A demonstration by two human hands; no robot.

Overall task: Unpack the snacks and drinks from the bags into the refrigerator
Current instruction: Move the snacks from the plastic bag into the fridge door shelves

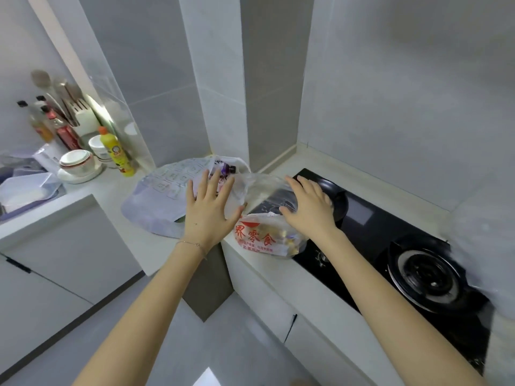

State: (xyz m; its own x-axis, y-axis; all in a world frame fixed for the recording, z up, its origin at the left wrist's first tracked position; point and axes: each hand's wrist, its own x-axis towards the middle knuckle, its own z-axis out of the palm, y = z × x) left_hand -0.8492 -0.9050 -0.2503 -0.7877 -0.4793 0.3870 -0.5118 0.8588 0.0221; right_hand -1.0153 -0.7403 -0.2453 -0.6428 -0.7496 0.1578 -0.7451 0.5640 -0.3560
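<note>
While arms stretch forward, left hand [206,211] splayed (fingers [214,181] released), right hand [310,211] flat on snack bag [260,238]

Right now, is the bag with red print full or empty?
Not empty: the bag with red print holds wrapped snacks, seen through its clear plastic. How full, cannot tell.

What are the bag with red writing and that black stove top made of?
The bag with red writing: thin plastic film, glossy and see-through; packets inside show and it crinkles. The stove top: probably glass, a smooth black gloss that reflects light, though I cannot be sure.
</note>
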